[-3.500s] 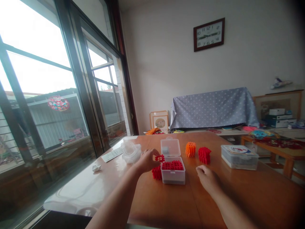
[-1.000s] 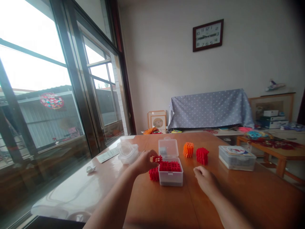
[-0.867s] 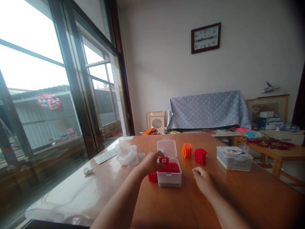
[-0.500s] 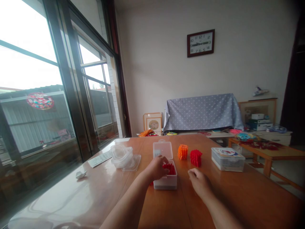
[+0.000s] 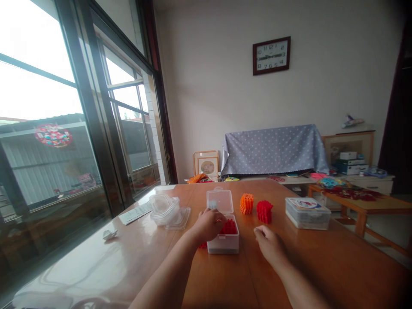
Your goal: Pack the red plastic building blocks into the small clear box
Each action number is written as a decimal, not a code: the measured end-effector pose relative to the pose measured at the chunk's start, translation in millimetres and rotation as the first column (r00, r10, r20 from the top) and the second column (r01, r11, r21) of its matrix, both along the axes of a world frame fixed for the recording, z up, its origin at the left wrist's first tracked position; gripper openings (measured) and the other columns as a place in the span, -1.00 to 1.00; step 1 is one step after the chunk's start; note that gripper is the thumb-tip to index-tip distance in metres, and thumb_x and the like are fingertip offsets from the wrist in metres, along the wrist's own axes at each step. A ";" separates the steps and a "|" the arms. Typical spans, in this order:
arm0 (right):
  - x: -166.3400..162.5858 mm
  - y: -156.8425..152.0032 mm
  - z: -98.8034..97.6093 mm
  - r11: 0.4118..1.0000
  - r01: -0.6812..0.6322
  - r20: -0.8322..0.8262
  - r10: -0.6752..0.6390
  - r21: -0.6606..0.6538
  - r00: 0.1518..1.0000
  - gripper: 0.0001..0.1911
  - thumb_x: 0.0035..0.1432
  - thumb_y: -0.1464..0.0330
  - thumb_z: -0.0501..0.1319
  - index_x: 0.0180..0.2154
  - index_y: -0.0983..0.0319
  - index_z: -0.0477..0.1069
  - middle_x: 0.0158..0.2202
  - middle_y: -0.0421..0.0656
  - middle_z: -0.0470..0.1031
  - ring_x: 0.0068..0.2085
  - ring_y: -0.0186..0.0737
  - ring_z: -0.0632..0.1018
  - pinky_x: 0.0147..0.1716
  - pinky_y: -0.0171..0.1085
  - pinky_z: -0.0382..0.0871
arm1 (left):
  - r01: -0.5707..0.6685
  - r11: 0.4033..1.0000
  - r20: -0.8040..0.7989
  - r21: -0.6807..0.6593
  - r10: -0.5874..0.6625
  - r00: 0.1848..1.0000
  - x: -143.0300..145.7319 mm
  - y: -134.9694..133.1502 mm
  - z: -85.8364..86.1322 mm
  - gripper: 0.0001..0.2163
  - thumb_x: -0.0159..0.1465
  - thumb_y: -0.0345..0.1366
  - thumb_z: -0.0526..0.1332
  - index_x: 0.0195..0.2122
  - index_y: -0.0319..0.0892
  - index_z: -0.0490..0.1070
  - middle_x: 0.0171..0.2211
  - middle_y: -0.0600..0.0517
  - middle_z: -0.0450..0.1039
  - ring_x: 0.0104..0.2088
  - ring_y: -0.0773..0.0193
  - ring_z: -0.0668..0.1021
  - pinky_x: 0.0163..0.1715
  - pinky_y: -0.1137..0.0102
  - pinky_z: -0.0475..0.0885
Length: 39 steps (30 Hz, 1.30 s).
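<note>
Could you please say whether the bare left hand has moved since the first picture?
Yes, the left hand moved rightward relative to the open translucent rectangular plastic box.

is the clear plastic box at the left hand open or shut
Open: the clear plastic box has its square translucent lid tipped back, exposing red plastic pieces inside.

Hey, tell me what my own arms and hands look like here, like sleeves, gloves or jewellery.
Your bare, ungloved left hand and bare, ungloved right hand lead into slender, uncovered forearms. No sleeve, watch or bracelet shows; rings or small markings are too fine to tell.
</note>
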State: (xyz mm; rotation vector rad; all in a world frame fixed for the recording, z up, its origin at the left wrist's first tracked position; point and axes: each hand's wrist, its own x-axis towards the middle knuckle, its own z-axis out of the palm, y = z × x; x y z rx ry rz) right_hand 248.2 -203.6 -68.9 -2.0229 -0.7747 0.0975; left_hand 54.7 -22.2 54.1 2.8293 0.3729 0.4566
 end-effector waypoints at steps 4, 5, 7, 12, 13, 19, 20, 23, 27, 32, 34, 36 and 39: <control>-0.2 0.4 0.7 1.000 0.009 -0.026 -0.010 -0.019 1.000 -0.63 0.24 0.05 0.03 -0.35 0.11 0.47 -0.41 -0.19 0.61 -0.33 -0.13 0.59 -0.36 -0.28 0.28 | -0.062 0.994 0.068 -0.087 0.068 0.995 -23.2 27.1 5.6 -0.68 0.21 -0.42 0.16 -0.08 -0.05 0.60 -0.05 -0.01 0.60 -0.04 0.08 0.57 0.02 0.26 0.45; -0.3 0.4 0.3 1.000 0.007 -0.031 -0.008 -0.019 0.999 -0.63 0.24 0.05 0.03 -0.34 0.11 0.48 -0.39 -0.19 0.62 -0.32 -0.13 0.59 -0.35 -0.28 0.28 | -0.082 0.992 0.061 -0.100 0.088 0.994 -30.4 34.0 6.0 -0.68 0.20 -0.43 0.17 -0.06 -0.06 0.58 -0.05 -0.01 0.60 -0.05 0.09 0.58 0.01 0.28 0.46; 0.0 0.3 -1.6 1.000 0.001 -0.034 -0.001 -0.011 0.999 -0.62 0.25 0.04 0.03 -0.30 0.11 0.49 -0.37 -0.18 0.63 -0.30 -0.13 0.59 -0.34 -0.27 0.28 | -0.112 0.987 0.037 -0.113 0.117 0.992 -45.0 45.5 5.2 -0.68 0.18 -0.41 0.23 -0.04 -0.08 0.56 -0.03 -0.02 0.60 -0.03 0.09 0.58 0.00 0.29 0.47; 3.5 0.7 -8.1 1.000 -0.013 -0.035 0.012 -0.020 0.999 -0.60 0.28 0.02 0.02 -0.25 0.12 0.50 -0.35 -0.17 0.63 -0.27 -0.11 0.60 -0.29 -0.26 0.30 | -0.164 0.980 -0.054 -0.115 0.158 0.986 -72.0 55.9 -4.7 -0.60 0.11 -0.29 0.37 0.01 -0.08 0.52 0.00 -0.04 0.58 0.00 0.04 0.57 -0.02 0.26 0.48; 4.7 1.0 -9.3 1.000 -0.010 -0.038 0.009 -0.026 0.999 -0.59 0.28 0.02 0.02 -0.24 0.12 0.50 -0.35 -0.17 0.63 -0.26 -0.10 0.60 -0.29 -0.25 0.30 | -0.174 0.978 -0.073 -0.114 0.166 0.983 -74.8 55.8 -7.0 -0.57 0.09 -0.29 0.38 0.03 -0.07 0.51 0.00 -0.04 0.57 0.00 0.03 0.57 -0.02 0.25 0.48; 10.7 1.8 -15.7 0.999 -0.015 -0.033 0.014 -0.034 0.999 -0.59 0.28 0.02 0.02 -0.24 0.12 0.51 -0.32 -0.17 0.64 -0.27 -0.10 0.60 -0.29 -0.25 0.31 | -0.227 0.968 -0.126 -0.105 0.213 0.969 -78.4 52.5 -16.1 -0.53 0.05 -0.31 0.41 0.03 -0.04 0.50 -0.03 -0.03 0.59 0.00 -0.02 0.56 0.10 0.09 0.36; 11.1 1.5 -16.4 0.999 -0.014 -0.033 0.013 -0.036 0.999 -0.59 0.28 0.02 0.02 -0.24 0.11 0.51 -0.32 -0.17 0.64 -0.27 -0.10 0.60 -0.29 -0.25 0.31 | -0.233 0.967 -0.124 -0.105 0.219 0.968 -78.6 51.9 -16.4 -0.53 0.05 -0.30 0.41 0.03 -0.03 0.49 -0.04 -0.02 0.60 0.00 -0.03 0.56 0.11 0.07 0.34; 11.7 1.1 -17.5 0.999 -0.014 -0.044 0.012 -0.045 0.999 -0.59 0.28 0.01 0.03 -0.24 0.10 0.50 -0.32 -0.18 0.63 -0.27 -0.10 0.60 -0.28 -0.24 0.31 | -0.240 0.965 -0.103 -0.109 0.229 0.968 -81.3 51.1 -14.4 -0.56 0.05 -0.30 0.42 0.00 -0.03 0.50 -0.06 -0.01 0.61 0.00 -0.03 0.55 0.13 0.06 0.32; 10.5 2.0 -15.9 1.000 -0.012 -0.046 0.011 -0.023 0.999 -0.60 0.25 0.01 0.04 -0.25 0.11 0.52 -0.34 -0.17 0.64 -0.29 -0.10 0.60 -0.30 -0.24 0.32 | -0.259 0.959 -0.036 -0.112 0.257 0.966 -86.5 54.1 -5.2 -0.65 0.11 -0.26 0.39 -0.06 -0.06 0.50 -0.06 -0.02 0.60 -0.02 0.01 0.56 0.04 0.19 0.39; 3.6 -1.6 -7.0 1.000 -0.003 -0.034 0.002 -0.014 0.999 -0.60 0.23 0.02 0.06 -0.26 0.12 0.54 -0.36 -0.16 0.64 -0.31 -0.10 0.59 -0.33 -0.25 0.32 | -0.280 0.955 0.095 -0.099 0.289 0.953 -77.9 50.1 8.6 -0.73 0.22 -0.23 0.30 -0.05 -0.07 0.47 -0.03 -0.02 0.57 0.00 0.05 0.54 0.04 0.24 0.39; 0.3 -3.5 -3.8 1.000 -0.017 -0.029 0.016 -0.009 0.999 -0.59 0.25 0.02 0.04 -0.24 0.12 0.53 -0.36 -0.16 0.63 -0.30 -0.11 0.60 -0.32 -0.25 0.32 | -0.246 0.966 0.132 -0.085 0.256 0.958 -68.3 41.4 11.4 -0.74 0.21 -0.22 0.32 -0.07 -0.04 0.49 -0.05 0.00 0.57 0.03 0.04 0.52 0.08 0.22 0.36; -2.0 -4.1 -2.5 1.000 -0.021 -0.027 0.021 -0.007 0.999 -0.58 0.27 0.01 0.03 -0.24 0.12 0.51 -0.37 -0.16 0.62 -0.30 -0.11 0.60 -0.30 -0.25 0.33 | -0.204 0.977 0.138 -0.061 0.211 0.968 -57.0 30.8 11.5 -0.74 0.18 -0.20 0.35 -0.08 -0.02 0.51 -0.06 0.00 0.58 0.08 -0.02 0.49 0.12 0.16 0.32; -3.3 -2.1 -3.7 1.000 0.011 -0.022 -0.011 0.001 1.000 -0.58 0.26 0.01 0.01 -0.27 0.13 0.50 -0.41 -0.17 0.60 -0.31 -0.10 0.60 -0.30 -0.24 0.34 | -0.186 0.982 0.098 -0.035 0.188 0.977 -41.4 18.2 6.4 -0.71 0.15 -0.20 0.37 -0.08 0.01 0.54 -0.11 -0.01 0.59 0.11 -0.09 0.46 0.15 0.09 0.30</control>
